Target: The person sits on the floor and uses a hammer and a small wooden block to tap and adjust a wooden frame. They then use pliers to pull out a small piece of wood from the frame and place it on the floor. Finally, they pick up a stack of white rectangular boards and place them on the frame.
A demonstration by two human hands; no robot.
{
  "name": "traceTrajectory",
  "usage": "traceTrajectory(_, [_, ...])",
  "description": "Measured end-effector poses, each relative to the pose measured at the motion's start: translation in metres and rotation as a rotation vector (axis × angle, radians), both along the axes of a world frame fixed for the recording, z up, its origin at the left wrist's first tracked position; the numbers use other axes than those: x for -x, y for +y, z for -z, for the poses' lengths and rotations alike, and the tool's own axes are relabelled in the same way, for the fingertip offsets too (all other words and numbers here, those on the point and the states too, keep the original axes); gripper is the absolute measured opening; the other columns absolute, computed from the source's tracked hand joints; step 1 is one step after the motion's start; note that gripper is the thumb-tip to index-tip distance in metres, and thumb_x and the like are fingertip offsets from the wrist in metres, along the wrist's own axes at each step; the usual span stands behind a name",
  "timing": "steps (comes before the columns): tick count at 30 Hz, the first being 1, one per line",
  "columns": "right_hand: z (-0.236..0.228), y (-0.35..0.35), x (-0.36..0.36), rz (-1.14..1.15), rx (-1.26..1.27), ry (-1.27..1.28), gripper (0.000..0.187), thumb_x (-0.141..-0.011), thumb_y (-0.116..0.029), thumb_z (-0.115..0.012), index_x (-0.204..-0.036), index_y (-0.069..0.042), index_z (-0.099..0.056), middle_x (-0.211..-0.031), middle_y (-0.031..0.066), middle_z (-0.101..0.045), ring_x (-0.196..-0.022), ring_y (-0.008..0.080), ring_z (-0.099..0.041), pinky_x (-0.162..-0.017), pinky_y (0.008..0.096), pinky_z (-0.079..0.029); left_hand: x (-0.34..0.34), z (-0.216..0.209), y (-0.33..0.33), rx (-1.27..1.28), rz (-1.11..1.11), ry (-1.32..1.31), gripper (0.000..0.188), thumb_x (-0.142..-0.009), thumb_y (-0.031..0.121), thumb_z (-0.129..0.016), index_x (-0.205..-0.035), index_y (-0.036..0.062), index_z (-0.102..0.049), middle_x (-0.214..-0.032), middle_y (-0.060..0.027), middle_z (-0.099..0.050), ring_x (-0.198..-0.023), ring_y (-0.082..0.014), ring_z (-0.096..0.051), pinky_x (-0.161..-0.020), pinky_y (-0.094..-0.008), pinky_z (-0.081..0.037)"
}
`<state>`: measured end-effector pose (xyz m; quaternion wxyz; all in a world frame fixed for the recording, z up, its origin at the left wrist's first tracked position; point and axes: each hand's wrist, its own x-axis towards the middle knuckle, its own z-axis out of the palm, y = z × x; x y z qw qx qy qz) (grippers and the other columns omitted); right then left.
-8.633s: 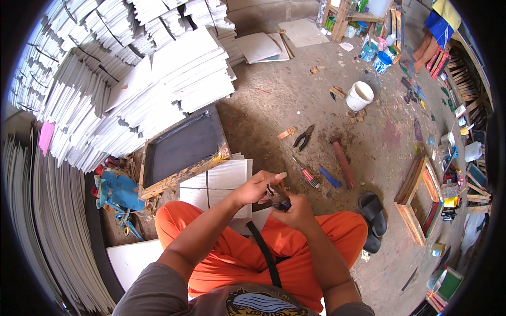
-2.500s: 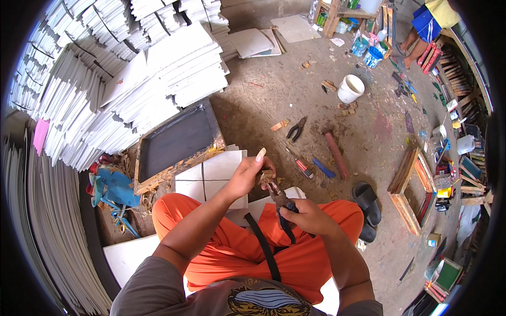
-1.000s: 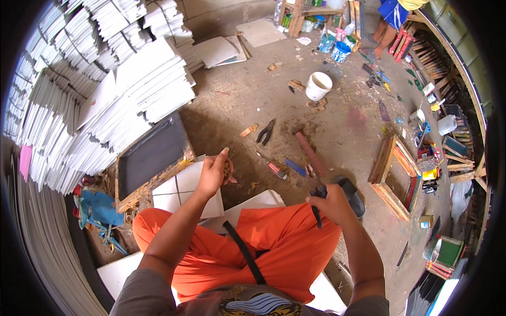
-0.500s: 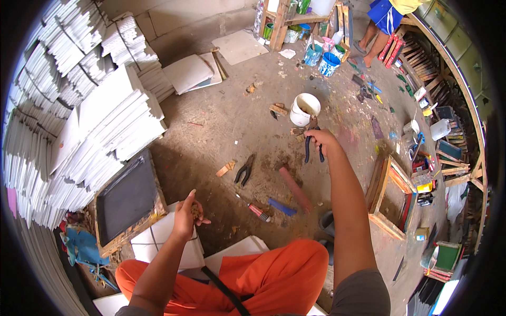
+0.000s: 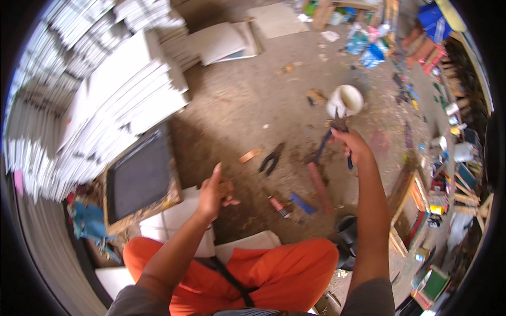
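My right hand (image 5: 352,146) grips pliers with dark blue handles (image 5: 323,145); their jaws point at the white bucket (image 5: 333,107), seeming to overlap its near side. Whether they touch it I cannot tell. My left hand (image 5: 211,196) is cupped above my lap, thumb up, around small brown bits (image 5: 226,187), blurred here. On the floor between my hands lie black-handled pliers (image 5: 271,160), a wood scrap (image 5: 250,155), a tool with a red-and-white handle (image 5: 278,206), a blue strip (image 5: 302,203) and what looks like a hammer with a reddish handle (image 5: 319,185).
Tall stacks of white sheets (image 5: 121,100) fill the left, with a dark panel in a wooden frame (image 5: 168,181) leaning below. Paint-smeared blue buckets (image 5: 372,56) and another person's leg (image 5: 416,45) appear at far right. Wooden frames (image 5: 405,203) and clutter line the right.
The view has shifted, so the scene sits farther right, with the stacks and bucket changed in place. My right hand still grips the pliers near the bucket; my left stays cupped.
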<state>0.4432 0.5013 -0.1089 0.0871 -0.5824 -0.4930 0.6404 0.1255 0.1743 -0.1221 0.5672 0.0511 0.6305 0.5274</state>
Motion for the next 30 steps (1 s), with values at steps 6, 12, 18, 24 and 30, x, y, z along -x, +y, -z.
traceTrajectory(6, [-0.056,-0.196,0.057,-0.441,0.066,-0.009,0.032,-0.089,-0.019,-0.08,-0.117,-0.006,-0.072,-0.098,0.0026,-0.076,-0.088,0.011,-0.067,-0.079,0.027,-0.052,-0.009,-0.027,-0.011,-0.168,0.154,0.157,0.078,-0.108,0.066,-0.038,-0.075,0.0002,-0.064,-0.062,-0.0065,-0.058,-0.049,-0.0162,-0.06,-0.048,-0.0284,-0.051])
traceTrajectory(12, [-0.066,-0.303,0.059,-0.62,0.011,0.238,0.026,-0.089,-0.012,-0.081,-0.11,0.0,-0.072,-0.088,-0.0005,-0.07,-0.08,0.0071,-0.063,-0.071,0.0257,-0.053,-0.016,-0.052,-0.045,-0.42,0.273,0.334,0.075,-0.113,0.054,-0.035,-0.074,-0.0016,-0.066,-0.061,-0.0064,-0.059,-0.053,-0.0142,-0.059,-0.053,-0.0273,-0.045])
traceTrajectory(18, [-0.107,-0.337,0.056,-0.673,-0.156,0.115,0.022,-0.091,-0.013,-0.08,-0.104,0.002,-0.07,-0.085,-0.0021,-0.067,-0.08,0.0058,-0.06,-0.072,0.0263,-0.05,-0.026,-0.089,-0.074,-0.67,0.4,0.686,0.063,-0.113,0.039,-0.045,-0.075,-0.0059,-0.067,-0.061,-0.0131,-0.06,-0.053,-0.0215,-0.056,-0.056,-0.0369,-0.047])
traceTrajectory(24, [-0.124,-0.359,0.057,-0.68,-0.244,0.113,0.02,-0.09,-0.015,-0.079,-0.098,0.001,-0.07,-0.08,-0.0014,-0.064,-0.075,0.007,-0.056,-0.067,0.0286,-0.048,-0.031,-0.104,-0.096,-0.739,0.434,0.844,0.058,-0.113,0.034,-0.046,-0.075,-0.0048,-0.064,-0.06,-0.0135,-0.056,-0.054,-0.0234,-0.052,-0.057,-0.0385,-0.045])
traceTrajectory(30, [-0.133,-0.37,0.063,-0.661,-0.28,0.118,0.024,-0.089,-0.02,-0.079,-0.089,0.0,-0.066,-0.072,0.0008,-0.058,-0.069,0.0102,-0.052,-0.064,0.0324,-0.046,-0.027,-0.109,-0.101,-0.703,0.45,0.869,0.053,-0.111,0.031,-0.051,-0.075,-0.0058,-0.06,-0.067,-0.0256,-0.057,-0.06,-0.0446,-0.054,-0.06,-0.0476,-0.046])
